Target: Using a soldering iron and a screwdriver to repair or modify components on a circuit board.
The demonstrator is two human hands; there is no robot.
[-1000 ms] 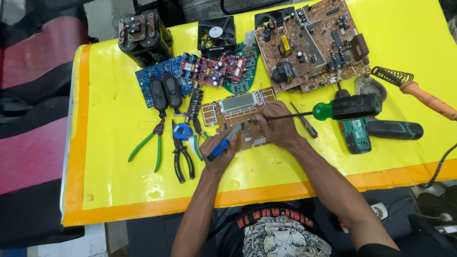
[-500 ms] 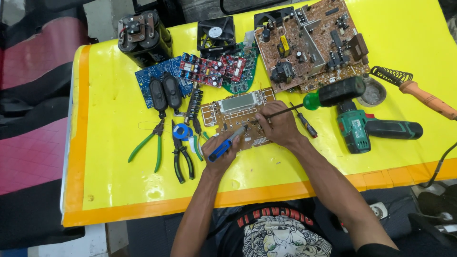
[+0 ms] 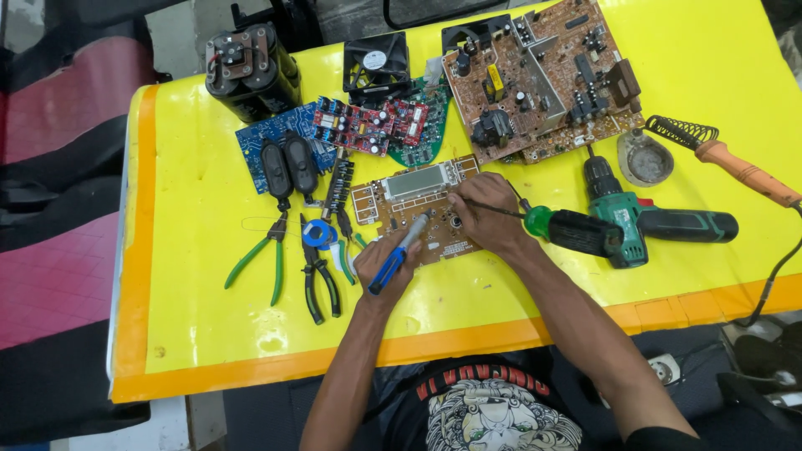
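Left hand [image 3: 386, 263] closed round blue-handled tool [image 3: 399, 255], tip on brown circuit board [image 3: 418, 209] with grey oblong display, flat on yellow surface [image 3: 200, 276]; right hand [image 3: 484, 213] gripping thin metal shaft beside green-and-black screwdriver handle [image 3: 568, 230]; green drill [image 3: 660, 224] just beyond

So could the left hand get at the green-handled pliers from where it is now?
Probably yes: the green-handled pliers lie just beside the left hand, only black pliers between, but it would have to drop its blue-handled tool.

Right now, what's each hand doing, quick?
Left hand: closed on a blue tool, tip on the board.
Right hand: closed on the screwdriver.
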